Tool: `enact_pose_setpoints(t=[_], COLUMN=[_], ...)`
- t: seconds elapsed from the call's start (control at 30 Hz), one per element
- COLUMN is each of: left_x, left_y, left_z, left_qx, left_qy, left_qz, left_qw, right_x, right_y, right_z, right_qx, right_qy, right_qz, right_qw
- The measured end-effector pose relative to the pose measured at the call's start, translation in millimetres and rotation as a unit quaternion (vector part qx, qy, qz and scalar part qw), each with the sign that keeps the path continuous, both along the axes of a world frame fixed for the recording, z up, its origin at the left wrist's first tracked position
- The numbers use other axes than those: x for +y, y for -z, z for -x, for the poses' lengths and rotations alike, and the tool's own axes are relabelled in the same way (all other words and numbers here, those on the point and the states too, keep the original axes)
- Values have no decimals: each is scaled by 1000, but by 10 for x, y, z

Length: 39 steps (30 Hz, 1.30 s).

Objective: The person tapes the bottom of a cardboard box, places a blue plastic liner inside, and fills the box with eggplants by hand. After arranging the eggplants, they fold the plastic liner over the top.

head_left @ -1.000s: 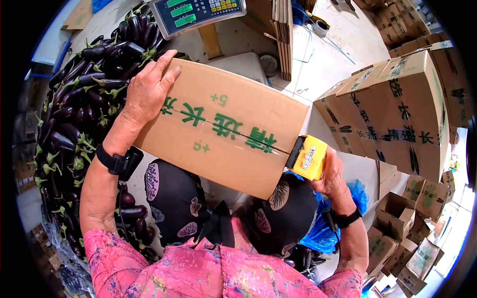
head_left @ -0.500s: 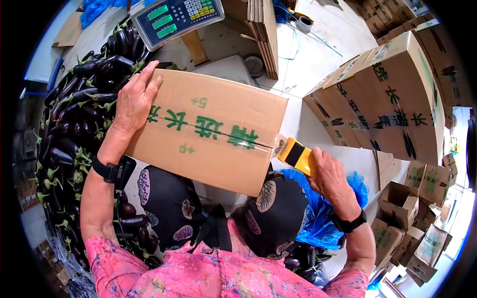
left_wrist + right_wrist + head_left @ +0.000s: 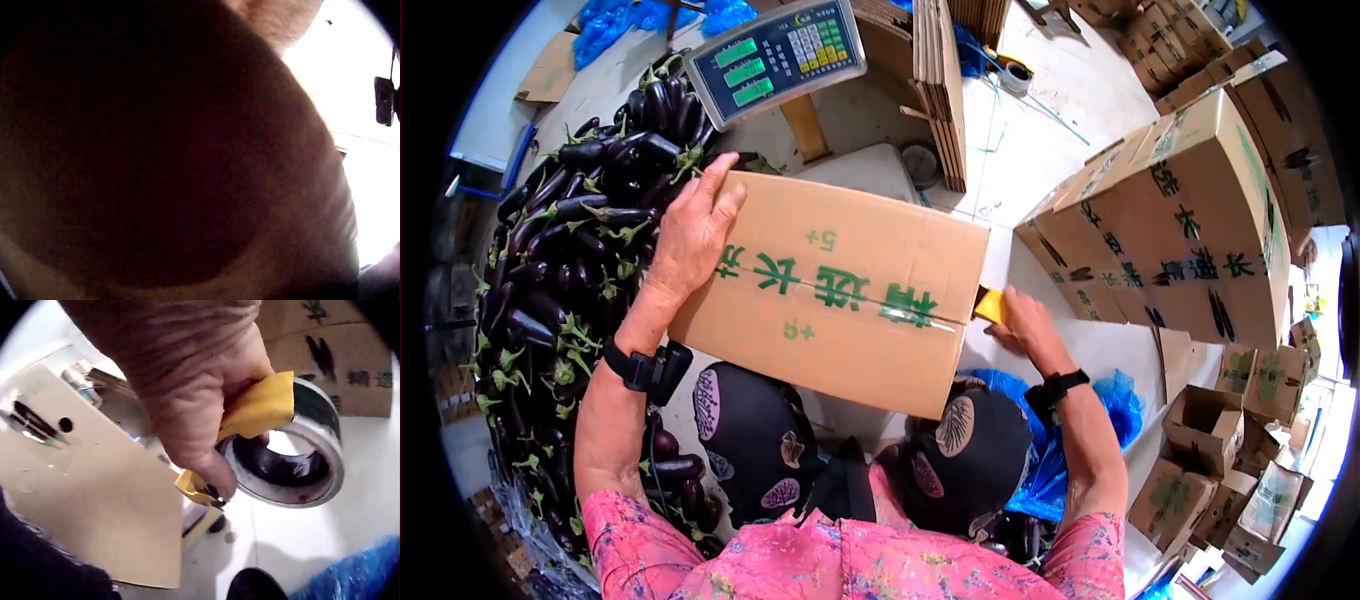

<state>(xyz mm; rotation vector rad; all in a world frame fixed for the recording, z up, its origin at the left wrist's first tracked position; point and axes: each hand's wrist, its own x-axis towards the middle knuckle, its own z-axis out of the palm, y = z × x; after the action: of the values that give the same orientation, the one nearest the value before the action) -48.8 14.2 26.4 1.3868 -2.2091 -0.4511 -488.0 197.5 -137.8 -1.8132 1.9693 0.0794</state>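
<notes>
A closed cardboard box [image 3: 870, 215] with green lettering lies tilted in front of the person's knees, clear tape along its middle seam. My left hand [image 3: 695, 235] grips its left end, thumb over the top face and the other fingers partly hidden. Just beyond the right end, my right hand [image 3: 1030, 325] holds a yellow tape dispenser [image 3: 990, 306]. In the right wrist view, a roll of tape [image 3: 337, 465] sits on the dispenser beside the box's side panel [image 3: 125, 512], which has a round hole. Mostly dark, blurred skin fills the left wrist view.
Heaped eggplants [image 3: 550, 250] lie along the left. A digital scale [image 3: 775, 60] stands ahead, near flattened cartons [image 3: 940, 90]. Larger printed boxes [image 3: 1190, 230] stand at right, with opened cartons [image 3: 1200, 430] below them. Blue plastic [image 3: 1040, 480] lies by the right knee.
The right hand and tape dispenser moved off the box's right end, the dispenser turning over, then came back in beside that end, lower and partly hidden. The left hand keeps its hold.
</notes>
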Motion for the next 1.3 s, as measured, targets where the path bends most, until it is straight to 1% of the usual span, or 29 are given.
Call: enact_pose_setpoints(t=[0.03, 0.07, 0.13, 0.2, 0.23, 0.27, 0.3, 0.33, 0.37, 0.4, 0.43, 0.47, 0.53, 0.6, 0.7, 0.77, 0.8, 0.83, 0.87, 0.93, 0.97, 1.0, 1.03, 1.07, 1.1, 1.17, 1.2, 1.27, 1.3], left_x=[-4, -10, 10, 8, 11, 7, 1, -1, -7, -11, 1, 14, 15, 40, -72, -24, -85, -126, -118, -185, -110, -56, -6, 105, 217, 484, 591, 752, 777], left_y=[9, 8, -11, 9, 16, 15, 13, 16, 31, 23, 11, 11, 26, -1, 301, 119, 277, 403, 285, 542, 529, 510, 632, 798, 1134, 1804, 2456, 2247, 2410], left_z=[-9, -18, -7, 15, 14, 21, 32, 34, 32, 40, 47, 48, 39, 49, -49, -12, -31, -56, -53, -64, -216, -317, -394, -534, -648, -881, -946, -1129, -1112], left_qx=[0, 0, 7, 21, 16, 5, -5, -13, -19, -22, -25, -26, -23, -10, -42, 25, 85, 58, 62, 138, 261, 382, 430, 461, 418, 316, 242, 229, 206], left_qy=[0, -2, -16, -14, -24, -29, -37, -42, -45, -51, -56, -62, -63, -73, -23, -13, -19, 24, -12, -35, -24, -6, -39, -33, -67, -113, -170, -192, -195], left_qz=[0, 1, -8, 8, -3, -5, -7, -9, -13, -18, -23, -29, -24, -34, 6, -11, -32, 30, -114, -65, -152, -229, -154, -274, -246, -324, -308, -496, -480], left_qw=[1000, 1000, 1000, 1000, 1000, 1000, 999, 999, 999, 998, 998, 997, 997, 997, 999, 1000, 996, 998, 992, 988, 953, 895, 889, 843, 872, 885, 904, 816, 830], right_x=[22, 137, 197, 160, -35, -179, -304, -390, -454, -505, -568, -634, -704, -775, -751, -730, -727, -753, -779, -753, -762, -796, -832, -846, -854, -909, -926, -906, -894], right_y=[118, 337, 462, 672, 286, -186, -665, -1097, -1609, -1873, -1980, -2038, -1898, -1920, -1902, -1884, -1901, -1856, -1833, -1727, -1718, -1750, -1796, -1847, -1873, -1805, -1802, -1856, -1866], right_z=[93, 222, 247, 285, 111, -135, -380, -584, -803, -953, -1080, -1265, -1581, -1565, -1576, -1515, -1484, -1452, -1438, -1389, -1373, -1388, -1456, -1505, -1528, -1536, -1526, -1618, -1634], right_qx=[-32, -48, 38, -78, -203, -268, -332, -368, -379, -363, -245, -157, -27, -8, 29, 56, 35, 24, 34, 93, 95, 101, 85, 70, 57, 26, 17, -15, -22], right_qy=[52, 47, 56, 124, 210, 208, 201, 162, 109, 46, -44, -121, -210, -183, -148, -126, -116, -120, -123, -131, -136, -138, -130, -115, -96, -91, -84, -59, -48], right_qz=[-59, -5, -41, 88, 41, 141, 238, 290, 313, 334, 368, 350, 276, 276, 278, 259, 249, 240, 221, 228, 230, 233, 209, 185, 160, 184, 194, 190, 187], right_qw=[996, 998, 997, 985, 956, 930, 891, 868, 864, 869, 896, 916, 938, 943, 949, 956, 961, 963, 967, 960, 959, 957, 966, 973, 981, 978, 977, 980, 981])
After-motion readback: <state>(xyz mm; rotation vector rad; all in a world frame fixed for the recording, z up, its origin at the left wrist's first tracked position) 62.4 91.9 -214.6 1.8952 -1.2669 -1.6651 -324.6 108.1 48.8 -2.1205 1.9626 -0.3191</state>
